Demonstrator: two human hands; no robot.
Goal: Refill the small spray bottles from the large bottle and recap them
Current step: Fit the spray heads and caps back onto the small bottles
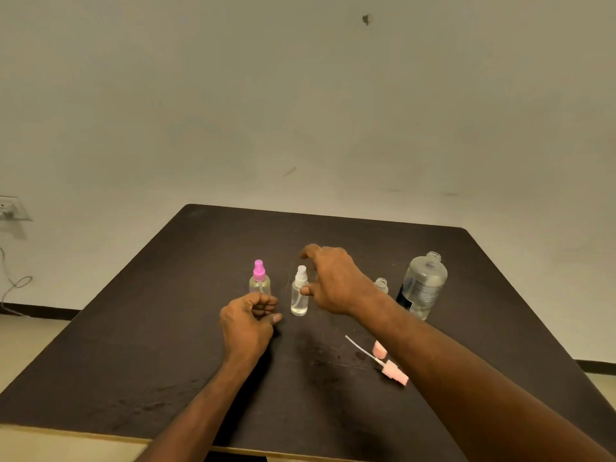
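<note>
Three small clear bottles stand on the dark table (166, 328). One with a pink spray top (259, 278) is at the left. One with a white spray top (299, 291) is in the middle. A third small bottle (381, 285), uncapped, shows behind my right wrist. The large clear bottle (422, 285) stands uncapped at the right. A light pink spray head with its tube (393, 371) and a light pink cap (380, 349) lie on the table. My right hand (333, 281) hovers spread beside the white-topped bottle, thumb near it. My left hand (248, 320) rests curled and holds nothing.
A pale wall stands behind the table. A wall socket with a plugged-in cable (10, 208) is at the far left. The table's front edge (100, 435) is just below my forearms.
</note>
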